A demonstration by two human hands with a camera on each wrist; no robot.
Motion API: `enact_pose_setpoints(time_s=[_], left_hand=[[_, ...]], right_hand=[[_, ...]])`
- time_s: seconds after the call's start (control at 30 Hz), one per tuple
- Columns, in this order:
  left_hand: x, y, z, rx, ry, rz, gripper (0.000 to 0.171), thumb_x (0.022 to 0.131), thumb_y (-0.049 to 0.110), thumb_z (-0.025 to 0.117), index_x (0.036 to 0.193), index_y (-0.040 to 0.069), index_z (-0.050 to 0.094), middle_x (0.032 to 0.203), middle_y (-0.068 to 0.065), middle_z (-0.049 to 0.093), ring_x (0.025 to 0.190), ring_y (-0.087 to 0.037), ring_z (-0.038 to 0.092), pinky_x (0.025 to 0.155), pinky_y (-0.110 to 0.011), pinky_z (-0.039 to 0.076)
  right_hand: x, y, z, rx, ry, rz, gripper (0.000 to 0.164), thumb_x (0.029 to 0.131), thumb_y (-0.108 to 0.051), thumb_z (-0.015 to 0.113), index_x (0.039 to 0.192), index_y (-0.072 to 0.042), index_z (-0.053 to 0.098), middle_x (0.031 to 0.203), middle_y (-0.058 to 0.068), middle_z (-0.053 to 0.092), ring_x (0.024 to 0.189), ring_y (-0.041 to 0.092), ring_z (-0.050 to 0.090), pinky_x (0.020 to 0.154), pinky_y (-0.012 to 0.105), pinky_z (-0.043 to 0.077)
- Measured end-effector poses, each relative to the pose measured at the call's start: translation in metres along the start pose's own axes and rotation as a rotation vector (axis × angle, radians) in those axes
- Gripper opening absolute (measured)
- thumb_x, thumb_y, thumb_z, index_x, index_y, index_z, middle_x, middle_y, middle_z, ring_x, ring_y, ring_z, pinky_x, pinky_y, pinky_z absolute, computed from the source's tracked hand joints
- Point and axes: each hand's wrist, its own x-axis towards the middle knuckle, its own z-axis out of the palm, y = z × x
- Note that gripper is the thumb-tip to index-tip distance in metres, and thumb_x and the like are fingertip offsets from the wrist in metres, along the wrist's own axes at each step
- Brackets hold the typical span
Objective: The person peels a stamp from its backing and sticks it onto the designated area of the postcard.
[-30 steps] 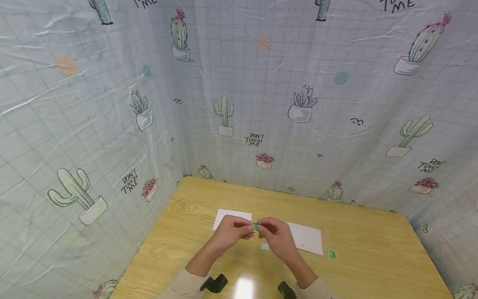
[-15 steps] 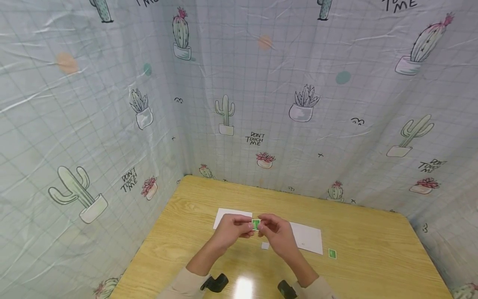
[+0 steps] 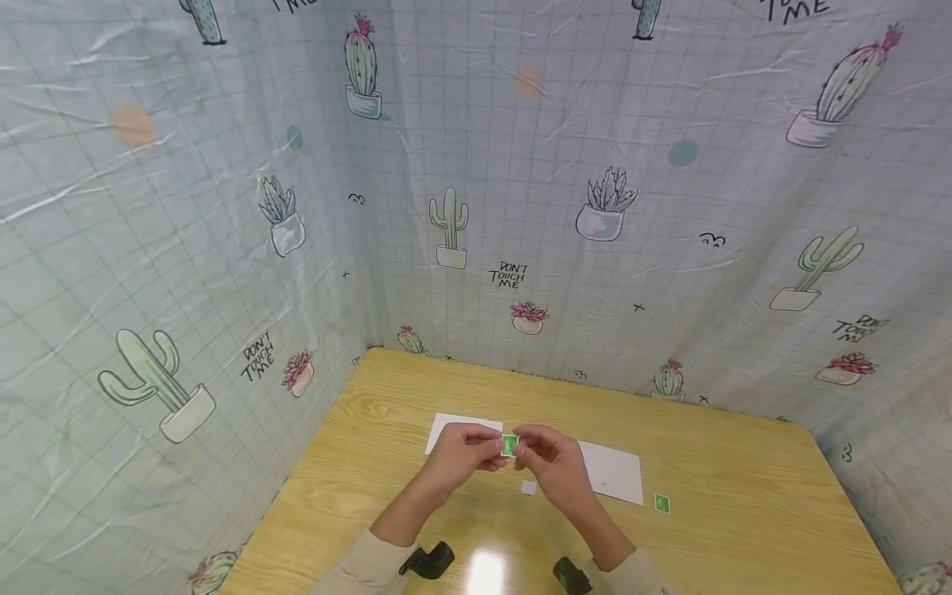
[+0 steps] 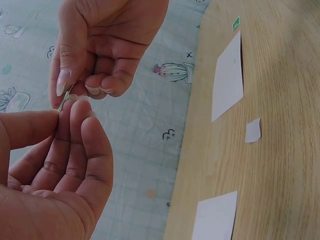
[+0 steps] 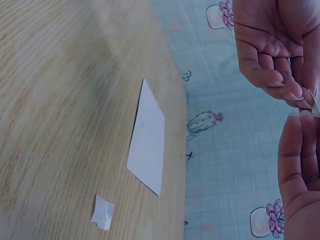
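Above the table, a small green stamp (image 3: 509, 445) with a white border is pinched between both hands. My left hand (image 3: 455, 456) grips its left side between thumb and fingers. On its right side, the thumb and fingers of my right hand (image 3: 556, 464) hold it too. Seen from the left wrist, the stamp is almost edge-on, a thin green line between the fingertips. Below the hands, a small white paper piece (image 3: 528, 487) lies on the table.
On the wooden table (image 3: 744, 463), one white paper rectangle (image 3: 442, 426) lies behind my left hand and another white paper rectangle (image 3: 613, 473) beside my right hand. A second green stamp (image 3: 662, 503) lies further right. A cactus-print curtain (image 3: 476, 165) surrounds the table.
My fingers have shifted slightly on the stamp, and more of its green face showed half a second ago than at first. Both hands stay in nearly the same place.
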Motion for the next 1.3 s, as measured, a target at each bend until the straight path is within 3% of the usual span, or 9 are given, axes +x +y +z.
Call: enact_pose_setpoints(time_s=[0.13,0.3,0.57,0.73,0.93,1.17,1.3], left_hand=[[0.0,-0.001,-0.001,0.005,-0.002,0.015,0.025,0.103,0.011,0.065,0.114,-0.009,0.073,0.093,-0.009,0.078,0.08,-0.009,0.075,0.079,-0.027,0.064],[0.001,-0.003,-0.002,0.006,0.013,0.012,0.025,0.102,0.013,0.067,0.114,-0.008,0.074,0.094,-0.011,0.079,0.079,-0.011,0.076,0.077,-0.027,0.065],[-0.001,-0.003,-0.003,0.08,0.043,0.055,0.025,0.101,0.017,0.069,0.111,-0.006,0.075,0.096,-0.021,0.079,0.082,-0.019,0.078,0.076,-0.03,0.065],[0.001,-0.007,-0.004,0.233,0.093,0.102,0.024,0.102,0.022,0.068,0.107,0.0,0.078,0.095,-0.017,0.08,0.087,-0.026,0.078,0.076,-0.029,0.065],[0.002,-0.015,-0.012,0.486,0.169,0.153,0.029,0.103,0.031,0.066,0.113,0.007,0.079,0.108,-0.007,0.08,0.101,-0.022,0.076,0.085,-0.036,0.064],[0.005,-0.027,-0.023,0.598,0.186,0.217,0.034,0.102,0.033,0.067,0.121,0.006,0.076,0.119,-0.012,0.078,0.112,-0.029,0.075,0.093,-0.045,0.063],[0.007,-0.033,-0.03,0.682,0.206,0.214,0.039,0.101,0.037,0.068,0.125,0.008,0.075,0.129,-0.012,0.075,0.123,-0.034,0.071,0.101,-0.053,0.058]], right_hand=[[0.001,-0.003,0.001,0.02,-0.001,0.067,0.018,0.097,0.001,0.069,0.114,0.005,0.073,0.092,0.021,0.073,0.073,0.009,0.071,0.072,0.025,0.064],[0.002,-0.004,0.001,0.035,-0.014,0.141,0.019,0.097,0.0,0.069,0.115,0.005,0.073,0.093,0.022,0.074,0.074,0.009,0.071,0.074,0.024,0.064],[0.001,-0.006,0.001,0.027,-0.05,0.147,0.023,0.098,-0.004,0.07,0.119,0.008,0.072,0.097,0.03,0.073,0.075,0.008,0.071,0.076,0.026,0.064],[0.002,-0.007,0.003,0.031,-0.016,0.18,0.022,0.097,-0.001,0.07,0.117,0.008,0.073,0.098,0.033,0.072,0.073,0.008,0.07,0.073,0.024,0.063],[0.002,-0.005,0.003,0.001,0.027,0.218,0.02,0.096,0.0,0.07,0.115,0.004,0.075,0.097,0.027,0.074,0.073,0.01,0.07,0.072,0.022,0.063],[0.001,-0.001,0.001,-0.01,0.056,0.254,0.019,0.096,0.0,0.071,0.114,0.0,0.077,0.097,0.028,0.073,0.073,0.014,0.07,0.072,0.021,0.062],[0.0,0.0,0.0,-0.005,0.055,0.253,0.019,0.096,0.001,0.071,0.114,0.001,0.076,0.097,0.027,0.073,0.073,0.015,0.07,0.072,0.022,0.063]])
